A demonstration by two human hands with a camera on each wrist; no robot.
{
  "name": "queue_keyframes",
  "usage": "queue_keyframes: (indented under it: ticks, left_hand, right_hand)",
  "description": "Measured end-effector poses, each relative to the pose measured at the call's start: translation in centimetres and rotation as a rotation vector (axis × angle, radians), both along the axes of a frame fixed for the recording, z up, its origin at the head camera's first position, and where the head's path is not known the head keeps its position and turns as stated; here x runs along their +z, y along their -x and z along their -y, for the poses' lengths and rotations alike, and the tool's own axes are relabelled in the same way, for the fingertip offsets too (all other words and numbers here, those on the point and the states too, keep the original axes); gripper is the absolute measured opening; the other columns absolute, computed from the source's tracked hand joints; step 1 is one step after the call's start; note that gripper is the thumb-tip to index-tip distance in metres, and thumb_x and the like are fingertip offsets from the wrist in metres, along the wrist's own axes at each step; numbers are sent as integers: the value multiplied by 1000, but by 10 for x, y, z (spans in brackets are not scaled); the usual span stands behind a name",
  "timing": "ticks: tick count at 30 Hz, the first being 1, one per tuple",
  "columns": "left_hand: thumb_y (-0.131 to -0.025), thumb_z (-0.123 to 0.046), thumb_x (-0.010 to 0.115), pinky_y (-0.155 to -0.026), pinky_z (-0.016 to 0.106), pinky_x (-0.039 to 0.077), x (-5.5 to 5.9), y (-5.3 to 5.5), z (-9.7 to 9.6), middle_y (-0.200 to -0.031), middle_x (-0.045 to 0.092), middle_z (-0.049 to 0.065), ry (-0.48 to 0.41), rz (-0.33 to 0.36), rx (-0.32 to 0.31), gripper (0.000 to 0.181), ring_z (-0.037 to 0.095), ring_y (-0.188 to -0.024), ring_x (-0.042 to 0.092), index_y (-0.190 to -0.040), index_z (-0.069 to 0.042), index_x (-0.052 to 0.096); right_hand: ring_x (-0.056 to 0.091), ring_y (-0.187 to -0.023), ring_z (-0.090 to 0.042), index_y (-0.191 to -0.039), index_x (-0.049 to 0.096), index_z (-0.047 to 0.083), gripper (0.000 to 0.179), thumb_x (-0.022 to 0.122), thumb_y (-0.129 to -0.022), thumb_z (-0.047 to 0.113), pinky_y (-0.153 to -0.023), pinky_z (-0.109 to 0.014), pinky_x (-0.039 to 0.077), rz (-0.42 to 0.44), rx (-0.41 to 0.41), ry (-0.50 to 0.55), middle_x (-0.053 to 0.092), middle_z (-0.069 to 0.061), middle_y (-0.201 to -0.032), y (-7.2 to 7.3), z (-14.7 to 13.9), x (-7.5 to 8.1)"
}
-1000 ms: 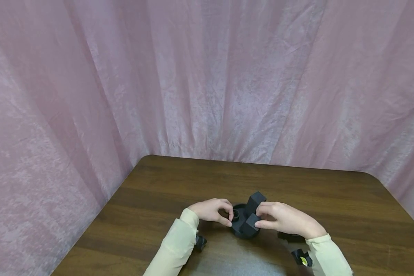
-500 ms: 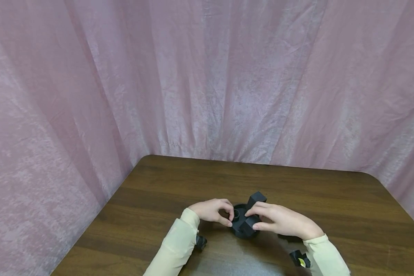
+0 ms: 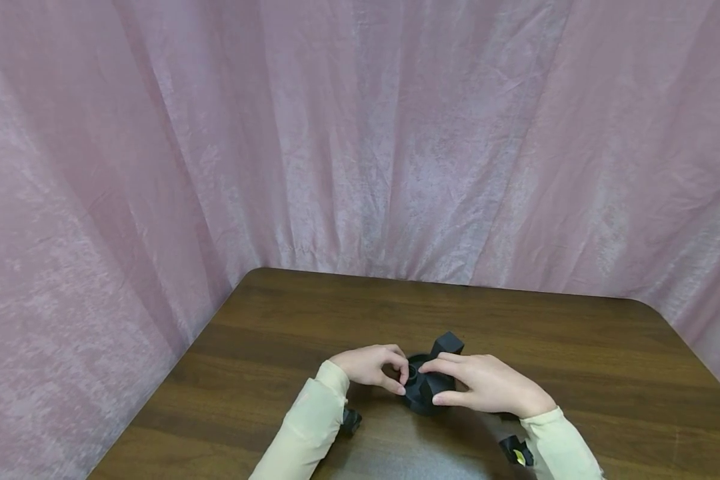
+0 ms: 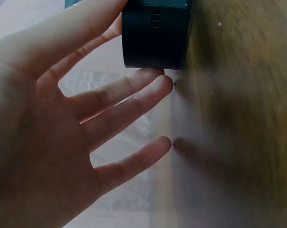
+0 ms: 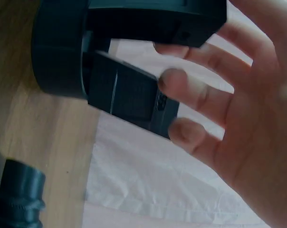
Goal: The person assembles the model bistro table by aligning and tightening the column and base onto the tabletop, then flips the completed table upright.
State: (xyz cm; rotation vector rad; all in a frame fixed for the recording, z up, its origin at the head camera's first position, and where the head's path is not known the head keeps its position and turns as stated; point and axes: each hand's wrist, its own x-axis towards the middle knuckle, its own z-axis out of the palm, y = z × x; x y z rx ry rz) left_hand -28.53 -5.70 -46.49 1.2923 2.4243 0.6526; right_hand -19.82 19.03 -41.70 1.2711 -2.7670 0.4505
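Note:
A black round base [image 3: 417,402] with two blocky arms sits on the table, a small ring [image 3: 412,375] showing on its top. My left hand [image 3: 372,365] pinches the base's left side between thumb and forefinger; in the left wrist view its other fingers spread below the rim [image 4: 155,40]. From the right, my right hand [image 3: 495,385] grips the nearer arm [image 3: 439,383], thumb in front and forefinger reaching over toward the ring. The farther arm [image 3: 448,343] juts up behind the forefinger. In the right wrist view, two fingertips lie against or close to an arm [image 5: 129,92].
A black ribbed tube-like piece [image 5: 21,192] lies on the wooden table [image 3: 312,313] beside the base; my right hand mostly hides it in the head view. Wrist cameras [image 3: 516,451] hang under both sleeves. A pink curtain [image 3: 360,133] stands behind the table.
My right hand has slid left over the nearer arm, its forefinger moving from the farther arm toward the ring. My left hand and the base have hardly moved.

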Motion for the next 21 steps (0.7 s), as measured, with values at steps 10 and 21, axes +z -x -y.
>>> queue_keyframes:
  ticks: [10, 21]
  left_hand:
    - [-87, -29, 72, -85, 19, 44, 2, -3, -1, -114, 54, -5, 26, 15, 7, 11, 4, -100, 51, -86, -22, 64]
    - [-88, -29, 72, -90, 19, 43, 2, -3, 0, -121, 53, -3, 23, 23, -13, 11, 6, -109, 51, -87, -21, 63]
  right_hand:
    - [36, -54, 8, -118, 63, 25, 35, 62, -91, 48, -57, -18, 38, -180, -56, -37, 54, 16, -91, -3, 12, -3]
    - [42, -61, 6, -105, 65, 27, 27, 60, -91, 50, -57, -19, 39, -224, -47, -52, 53, 17, -89, -5, 17, -4]
